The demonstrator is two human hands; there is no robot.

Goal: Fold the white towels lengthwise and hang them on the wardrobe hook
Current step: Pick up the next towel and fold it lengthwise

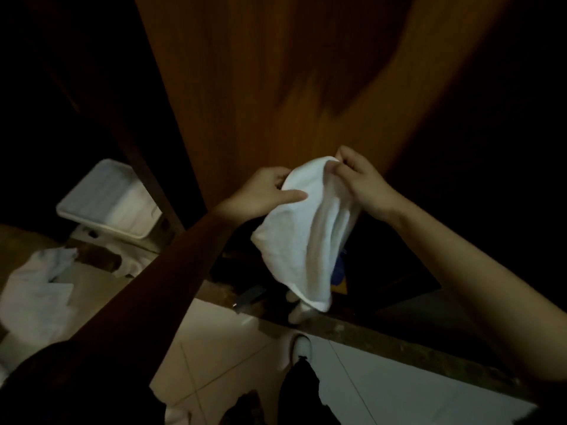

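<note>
Both forearms reach to frame centre, where the left hand [260, 191] and right hand [362, 179] each grip a hanging white towel [303, 234] before a wooden wardrobe door [276, 72].

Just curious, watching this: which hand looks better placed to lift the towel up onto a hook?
Probably the right hand: it pinches the white towel at its topmost edge, nearest the wooden wardrobe door. The left hand grips lower, on the side. No hook is visible.

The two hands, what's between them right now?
In the head view, the white towel spans the gap: left hand grips one top edge, right hand pinches the other.
</note>
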